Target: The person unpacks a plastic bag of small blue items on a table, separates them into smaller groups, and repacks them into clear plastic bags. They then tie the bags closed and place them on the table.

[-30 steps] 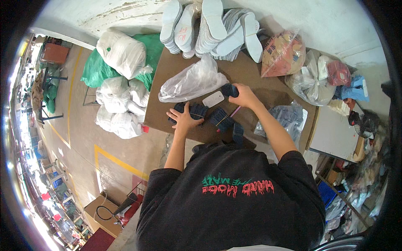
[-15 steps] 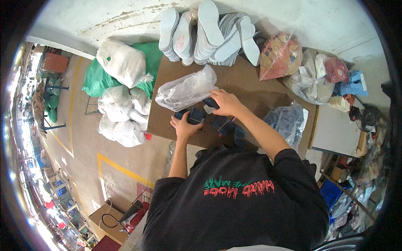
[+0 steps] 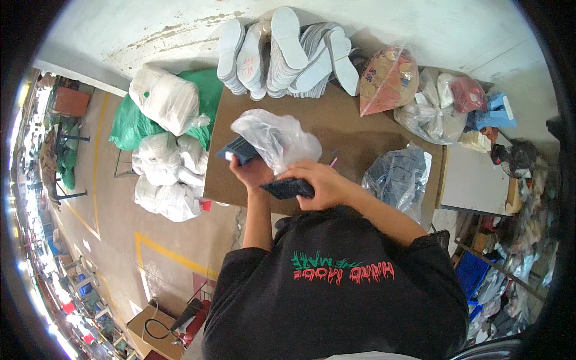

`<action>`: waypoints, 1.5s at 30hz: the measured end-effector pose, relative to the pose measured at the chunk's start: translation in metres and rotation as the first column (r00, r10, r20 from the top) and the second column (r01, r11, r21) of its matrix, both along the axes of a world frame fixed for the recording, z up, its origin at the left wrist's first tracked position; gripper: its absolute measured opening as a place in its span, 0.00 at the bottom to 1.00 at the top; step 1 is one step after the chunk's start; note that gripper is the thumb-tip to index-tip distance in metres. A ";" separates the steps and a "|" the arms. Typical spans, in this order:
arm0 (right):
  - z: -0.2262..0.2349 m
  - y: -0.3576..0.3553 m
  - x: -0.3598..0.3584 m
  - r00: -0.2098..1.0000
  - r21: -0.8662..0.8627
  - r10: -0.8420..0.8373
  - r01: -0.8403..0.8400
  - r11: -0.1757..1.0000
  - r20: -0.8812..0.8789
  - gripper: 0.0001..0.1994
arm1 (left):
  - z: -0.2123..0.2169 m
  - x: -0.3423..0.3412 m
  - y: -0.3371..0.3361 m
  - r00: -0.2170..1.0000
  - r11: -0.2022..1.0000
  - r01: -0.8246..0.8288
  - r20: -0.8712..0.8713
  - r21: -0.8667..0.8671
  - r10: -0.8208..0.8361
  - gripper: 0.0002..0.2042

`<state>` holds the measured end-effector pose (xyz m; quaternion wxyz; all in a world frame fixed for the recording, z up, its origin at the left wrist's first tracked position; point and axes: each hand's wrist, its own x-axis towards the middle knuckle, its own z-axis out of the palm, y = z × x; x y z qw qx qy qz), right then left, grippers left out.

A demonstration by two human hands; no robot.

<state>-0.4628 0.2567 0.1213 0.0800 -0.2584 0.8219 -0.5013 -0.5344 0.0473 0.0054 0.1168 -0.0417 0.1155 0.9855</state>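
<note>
Left hand point(image 3: 253, 174): centre of frame, closed round a denim bundle point(image 3: 235, 147); bundle tilted, its right part under a clear bag point(image 3: 294, 141), perhaps raised so that the film could lie over it. Right hand point(image 3: 321, 187): just right of the left, gripping a dark bundle point(image 3: 288, 189) that jutted out to the left; apparently held low in the grip to leave the upper fingers free near the film; whether they pinched it could not be told.

Around: brown table point(image 3: 348, 129), centre; pink stick point(image 3: 333, 161), just above the right wrist; bagged denim point(image 3: 393, 183), right of centre; insoles point(image 3: 289, 42), top centre, stacked on end by the wall point(image 3: 180, 30), presumably for support; patterned bag point(image 3: 390, 81) and mixed bag point(image 3: 435, 117), upper right; white sacks point(image 3: 165, 99) and green sack point(image 3: 129, 123), upper left, beside the table.

In the way: film, masking part of the denim bundle; right hand and dark bundle, covering tabletop behind them; black shirt point(image 3: 336, 300), lower centre, hiding the near table edge.
</note>
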 end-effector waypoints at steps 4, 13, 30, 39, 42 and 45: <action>0.014 0.001 0.006 0.993 -0.061 -0.098 0.094 0.994 -0.068 0.32 | -0.019 -0.021 0.023 0.996 0.605 -0.087 -0.077 -0.791 0.044 0.34; -0.003 0.051 0.003 0.862 -0.169 -0.481 0.504 0.847 0.164 0.26 | 0.006 -0.061 0.026 0.855 -0.389 -0.303 -0.068 -0.870 -0.514 0.15; 0.005 0.100 0.015 0.670 -0.261 -0.648 0.740 0.619 0.362 0.21 | 0.053 -0.142 0.042 0.957 -0.323 -0.281 -0.238 -0.904 -0.166 0.16; 0.040 0.133 0.022 0.495 -0.287 -0.795 0.865 0.412 0.350 0.17 | 0.148 -0.095 0.028 0.965 0.255 -0.213 -0.244 -0.943 -0.096 0.13; 0.038 0.143 0.023 0.485 -0.280 -0.782 0.872 0.401 0.391 0.17 | 0.134 -0.079 0.036 0.986 0.487 0.103 0.023 -0.867 -0.167 0.12; 0.037 0.145 0.026 0.530 -0.246 -0.747 0.848 0.470 0.402 0.19 | 0.127 -0.065 0.041 0.973 0.416 0.172 0.089 -0.893 -0.211 0.13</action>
